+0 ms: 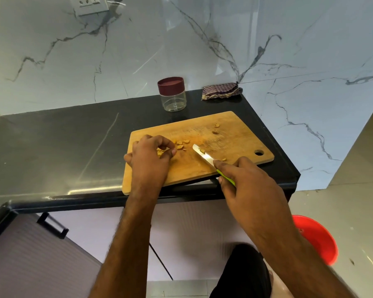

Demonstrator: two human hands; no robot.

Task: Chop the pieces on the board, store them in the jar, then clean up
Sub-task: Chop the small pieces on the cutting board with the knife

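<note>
I see the right hand (249, 181) gripping the green-handled knife (211, 162), forefinger along the spine, blade tip lying on the board (235, 145). Left hand (151, 157) has fingers curled, pinching yellow pieces (180, 145) at the board's left side; more pieces lie just beside the fingertips. Lidded jar (172, 94) stands behind the board, striped cloth (222, 90) farther right.

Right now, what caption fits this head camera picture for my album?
Left hand pinching yellow pieces on the wooden board, right hand holding the knife; lidded jar waits behind.
</note>
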